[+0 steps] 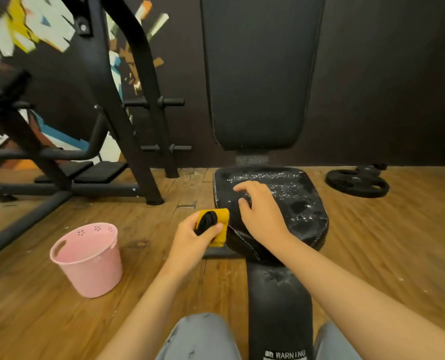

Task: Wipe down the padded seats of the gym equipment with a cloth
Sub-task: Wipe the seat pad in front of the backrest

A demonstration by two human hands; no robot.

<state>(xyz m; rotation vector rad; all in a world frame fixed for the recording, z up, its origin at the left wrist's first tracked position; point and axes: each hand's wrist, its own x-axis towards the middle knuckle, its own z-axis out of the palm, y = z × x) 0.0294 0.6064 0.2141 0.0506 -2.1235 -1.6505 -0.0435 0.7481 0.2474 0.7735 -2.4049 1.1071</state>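
A black padded seat (pixel 299 201) lies in front of me, speckled with white flecks or droplets. Behind it rises the black padded backrest (pixel 260 74). My left hand (pixel 194 236) grips a folded yellow cloth (pixel 220 224) with a black part inside, held just off the seat's left front edge. My right hand (pixel 259 207) rests on the seat's left half, fingers loosely bent and touching the padding, holding nothing.
A pink plastic bucket (pixel 88 258) stands on the wooden floor (pixel 34 315) at my left. A black machine frame (pixel 127 120) with pegs fills the left side. A black weight plate (pixel 357 183) lies on the floor right of the seat. A black padded post (pixel 278 307) runs between my knees.
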